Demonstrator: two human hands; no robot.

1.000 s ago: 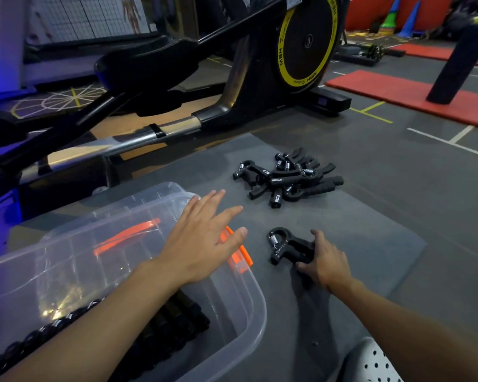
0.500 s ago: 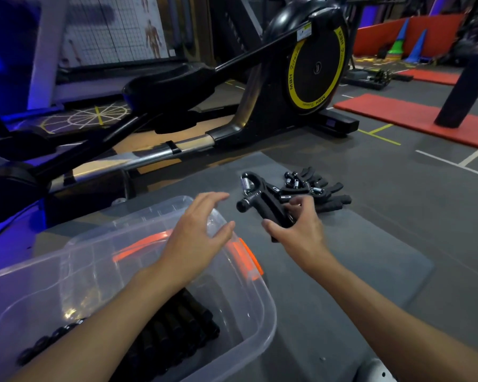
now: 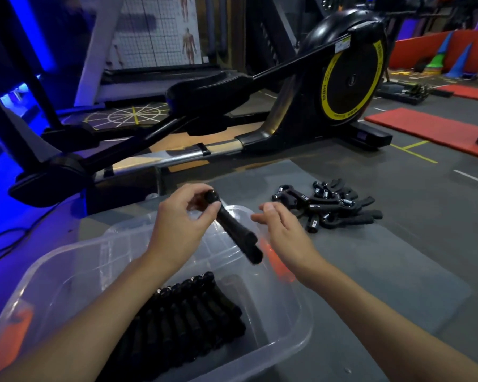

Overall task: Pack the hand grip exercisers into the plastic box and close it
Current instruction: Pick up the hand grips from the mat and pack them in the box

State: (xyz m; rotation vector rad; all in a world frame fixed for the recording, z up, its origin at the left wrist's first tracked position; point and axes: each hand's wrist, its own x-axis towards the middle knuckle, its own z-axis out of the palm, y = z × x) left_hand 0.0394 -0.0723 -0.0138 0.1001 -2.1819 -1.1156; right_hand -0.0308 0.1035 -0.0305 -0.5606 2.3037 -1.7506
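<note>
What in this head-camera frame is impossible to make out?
Head view:
Black hand grip exerciser: motion-blurred, partly covered by the left hand.
Row of black exercisers in the clear plastic box: count hidden by the left forearm.
Pile of black exercisers on the grey mat: overlapping, uncountable.
Orange latch: blurred, partly behind the right hand.

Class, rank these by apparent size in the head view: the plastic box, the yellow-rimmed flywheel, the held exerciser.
plastic box
yellow-rimmed flywheel
held exerciser
Nearness enlarges the box and exerciser, so true sizes stay unsure.
</note>
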